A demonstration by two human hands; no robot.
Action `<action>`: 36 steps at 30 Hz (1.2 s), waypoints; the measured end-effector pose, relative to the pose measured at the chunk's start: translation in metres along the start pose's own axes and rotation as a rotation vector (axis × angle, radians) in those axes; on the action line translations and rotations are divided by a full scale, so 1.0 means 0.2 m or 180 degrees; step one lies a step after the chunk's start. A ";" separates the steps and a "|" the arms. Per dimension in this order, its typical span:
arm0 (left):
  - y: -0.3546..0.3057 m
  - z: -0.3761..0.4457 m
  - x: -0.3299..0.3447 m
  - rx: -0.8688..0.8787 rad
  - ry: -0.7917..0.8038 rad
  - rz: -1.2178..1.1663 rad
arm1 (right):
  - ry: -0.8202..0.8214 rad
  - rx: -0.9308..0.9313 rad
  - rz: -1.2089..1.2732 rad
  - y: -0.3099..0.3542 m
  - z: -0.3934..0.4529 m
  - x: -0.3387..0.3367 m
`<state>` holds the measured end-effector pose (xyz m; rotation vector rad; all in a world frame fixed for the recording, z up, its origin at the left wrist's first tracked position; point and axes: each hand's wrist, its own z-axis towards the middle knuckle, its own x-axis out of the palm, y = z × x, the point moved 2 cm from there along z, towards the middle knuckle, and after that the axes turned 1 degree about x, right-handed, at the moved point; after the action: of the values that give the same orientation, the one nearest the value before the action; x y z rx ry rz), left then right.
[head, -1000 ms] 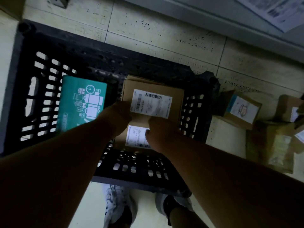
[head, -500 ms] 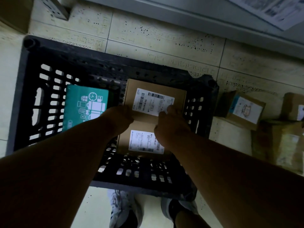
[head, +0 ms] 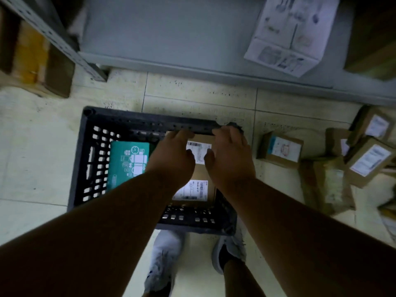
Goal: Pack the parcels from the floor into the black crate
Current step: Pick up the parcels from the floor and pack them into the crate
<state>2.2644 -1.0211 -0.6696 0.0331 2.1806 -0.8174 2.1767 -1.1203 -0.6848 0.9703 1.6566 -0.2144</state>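
The black crate (head: 77, 168) stands on the tiled floor in front of my feet. A teal box (head: 128, 163) lies in its left half. Two brown parcels with white labels lie in its right half, the far one (head: 200, 154) and the near one (head: 194, 190). My left hand (head: 171, 155) and my right hand (head: 230, 155) hover side by side over the far parcel, fingers loosely bent, their tips near its far edge and the crate's back rim. Neither hand plainly grips anything. Several brown parcels lie on the floor to the right, among them a labelled one (head: 280, 150) and another (head: 370, 161).
A grey shelf base (head: 192, 39) runs along the back, with a metal upright (head: 53, 39) at the left. A white printed box (head: 287, 35) and a brown box (head: 372, 39) sit on it. A cardboard box (head: 36, 61) stands at the far left. My shoes (head: 162, 258) touch the crate's near side.
Both hands have moved from the near parcel to over the far one, towards the crate's back rim. The view has pulled up and back, showing the shelf and more floor parcels.
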 end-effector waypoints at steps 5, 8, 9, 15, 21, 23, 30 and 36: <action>-0.30 -0.23 -0.19 0.0649 -0.0054 0.0113 | -0.0891 0.0265 0.0373 0.05 -0.22 -0.37; -0.47 -0.41 -0.26 0.1045 0.0041 0.0112 | -0.1210 0.0569 0.0655 0.06 -0.42 -0.54; -0.52 -0.48 -0.28 0.1197 0.0080 0.0127 | -0.1287 0.0666 0.0729 0.06 -0.50 -0.60; -0.81 -0.84 -0.21 0.1763 0.0130 0.0205 | -0.1919 0.1068 0.1095 -0.06 -0.92 -0.84; -1.05 -1.13 0.14 0.2193 0.0168 0.0230 | -0.2071 0.1680 0.1250 -0.45 -1.30 -0.86; -1.12 -1.25 0.29 0.2344 0.0246 0.0299 | -0.2092 0.1825 0.1286 -0.60 -1.44 -0.87; -1.52 -1.75 0.73 0.2764 0.0604 0.0385 | -0.2408 0.2393 0.1389 -1.16 -2.07 -1.04; -1.91 -2.09 1.09 0.3119 0.0854 0.0434 | -0.2549 0.2778 0.1444 -1.58 -2.49 -1.26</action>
<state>1.7287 -1.1382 -0.4112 0.8013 1.7660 -1.7889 1.6004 -1.1463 -0.4036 1.5943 0.5409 -0.9263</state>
